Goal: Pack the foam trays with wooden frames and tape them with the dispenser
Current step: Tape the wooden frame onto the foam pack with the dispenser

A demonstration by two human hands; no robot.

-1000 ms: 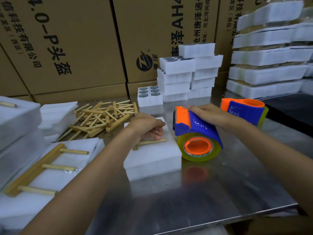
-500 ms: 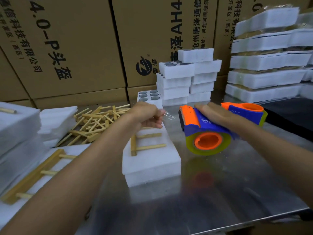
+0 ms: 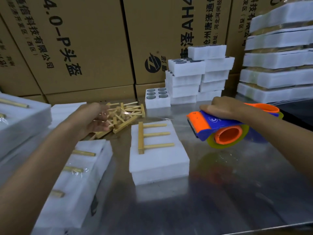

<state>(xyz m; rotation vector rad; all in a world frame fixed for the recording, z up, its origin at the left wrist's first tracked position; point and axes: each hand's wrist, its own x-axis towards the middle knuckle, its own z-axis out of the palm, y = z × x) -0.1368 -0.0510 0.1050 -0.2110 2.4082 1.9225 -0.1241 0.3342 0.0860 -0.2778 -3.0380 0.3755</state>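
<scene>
A white foam tray stack (image 3: 159, 163) lies mid-table with a wooden frame (image 3: 144, 138) of three pegs on top. To its right my right hand (image 3: 225, 107) grips the blue and orange tape dispenser (image 3: 208, 126), held tilted just above the metal table (image 3: 220, 200). A thin strand of clear tape (image 3: 128, 113) runs from the dispenser leftward, above the tray's far edge, to my left hand (image 3: 96, 119). That hand is blurred and pinches the tape end over the loose wooden frames.
A pile of loose wooden frames (image 3: 130, 116) lies behind the tray. Taped foam packs (image 3: 81, 180) lie at left, foam blocks with round holes (image 3: 157, 97) and stacks (image 3: 198, 77) at back, wrapped stacks (image 3: 277, 65) at right. A second dispenser (image 3: 264, 107) sits behind my right hand. Cardboard boxes (image 3: 84, 48) wall the back.
My left hand lifted off the frame on the tray and swung left, drawing tape out. The dispenser moved right and tilted in my right hand.
</scene>
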